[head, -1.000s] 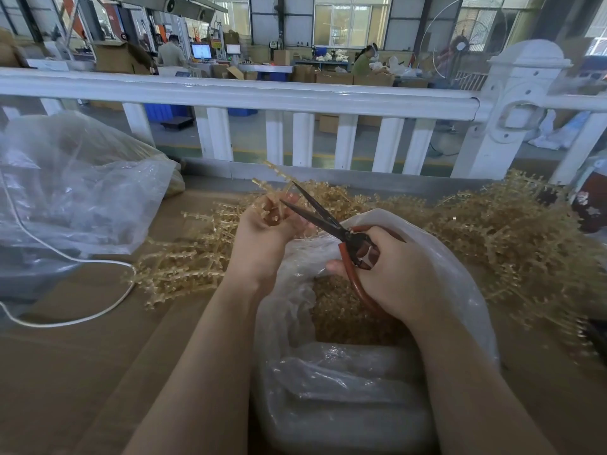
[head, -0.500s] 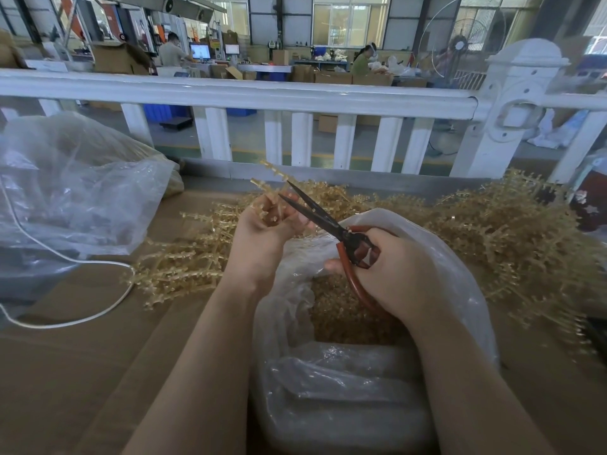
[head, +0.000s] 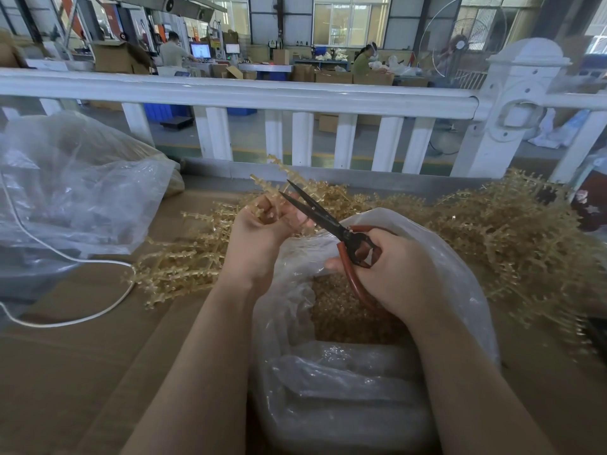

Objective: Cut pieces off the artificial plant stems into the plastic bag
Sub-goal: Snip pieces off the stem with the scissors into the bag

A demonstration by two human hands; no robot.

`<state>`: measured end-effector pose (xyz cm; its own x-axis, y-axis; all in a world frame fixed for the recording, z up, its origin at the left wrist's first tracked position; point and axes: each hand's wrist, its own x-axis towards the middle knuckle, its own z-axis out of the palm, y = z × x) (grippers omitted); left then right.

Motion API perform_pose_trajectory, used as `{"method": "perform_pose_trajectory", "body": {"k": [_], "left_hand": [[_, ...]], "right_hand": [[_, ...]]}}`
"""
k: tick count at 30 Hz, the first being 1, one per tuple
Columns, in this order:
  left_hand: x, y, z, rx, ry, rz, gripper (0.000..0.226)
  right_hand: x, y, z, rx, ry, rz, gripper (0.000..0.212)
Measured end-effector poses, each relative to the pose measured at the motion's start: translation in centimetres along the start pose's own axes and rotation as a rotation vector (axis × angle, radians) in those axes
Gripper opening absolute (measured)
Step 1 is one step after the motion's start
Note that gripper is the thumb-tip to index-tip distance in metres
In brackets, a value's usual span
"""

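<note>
Left hand (head: 262,231) curls round a pale gold plastic plant stem (head: 279,178), the grip low near its base. Long axis runs up and away, tip leaning left, above the clear plastic bag (head: 453,290) on the brown table (head: 65,372). Stem looks light, springy, knobbly; best held close to the cut. Right hand (head: 394,274) grips red-handled black scissors (head: 328,221), blades parted round the stem.
</note>
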<state>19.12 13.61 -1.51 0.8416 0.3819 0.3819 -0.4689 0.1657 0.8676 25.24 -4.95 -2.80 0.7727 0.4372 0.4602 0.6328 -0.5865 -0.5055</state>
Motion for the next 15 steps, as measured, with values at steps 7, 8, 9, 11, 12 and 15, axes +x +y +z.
{"method": "perform_pose_trajectory", "body": {"k": [7,8,9,11,12,15], "left_hand": [[-0.06,0.04,-0.06,-0.058,0.02,-0.02,0.044],[-0.12,0.07,-0.06,-0.054,0.022,-0.027,0.045],[-0.17,0.1,-0.04,-0.041,0.021,-0.038,0.041],[-0.21,0.15,-0.08,-0.018,0.014,-0.058,0.022],[-0.24,0.14,-0.1,-0.017,0.012,-0.063,0.015],[-0.15,-0.01,-0.09,-0.008,0.007,-0.055,0.012]], "right_hand": [[-0.34,-0.04,-0.28,-0.037,0.064,-0.072,0.069],[-0.35,-0.07,-0.33,-0.046,0.066,-0.069,0.067],[-0.32,-0.08,-0.34,-0.055,0.07,-0.062,0.065],[-0.22,-0.02,-0.29,-0.072,0.082,-0.054,0.057],[-0.21,0.02,-0.25,-0.075,0.088,-0.055,0.054],[-0.24,0.08,-0.24,-0.076,0.11,-0.074,0.056]]}}
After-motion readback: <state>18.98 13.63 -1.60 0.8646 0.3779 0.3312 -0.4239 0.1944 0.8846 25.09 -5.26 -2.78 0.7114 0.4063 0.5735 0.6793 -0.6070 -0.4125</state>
